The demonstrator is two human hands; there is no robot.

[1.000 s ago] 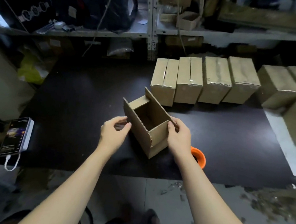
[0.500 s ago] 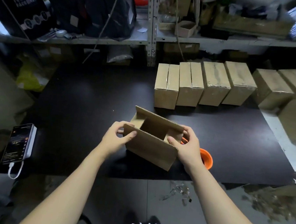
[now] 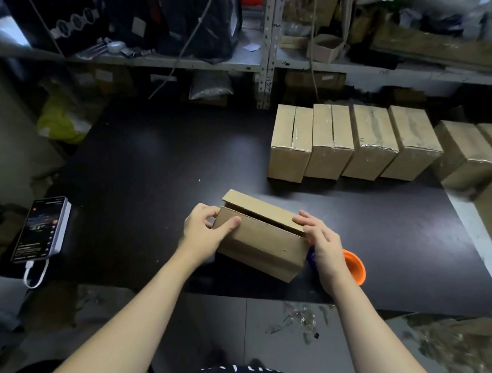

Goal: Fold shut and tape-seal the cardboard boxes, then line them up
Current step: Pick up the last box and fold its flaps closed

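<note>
Filling the middle of the view, black table (image 3: 180,164), with grey metal shelving (image 3: 263,66) crammed with goods at 12 o'clock behind it. At 1 o'clock on the table, row of four taped boxes (image 3: 355,143) standing side by side and touching one another; at 2 to 3 o'clock, further closed boxes (image 3: 469,155). At 6 o'clock near the table's front edge, unsealed cardboard box (image 3: 259,245), turned slightly askew, far flap folded down over the top with a thin dark gap along its near edge. At 8 o'clock on the table's corner, phone (image 3: 41,228), screen lit, white cable plugged into its near end. At the box's 9 o'clock end, left hand (image 3: 203,232), thumb pressed flat on the near face, fingers curled round the end panel. At the box's 3 o'clock end, right hand (image 3: 322,244), fingers laid fairly straight and close together on the folded flap, thumb out of sight. At 4 o'clock just beside the box, orange tape roll (image 3: 354,267), partly hidden behind the right wrist
</note>
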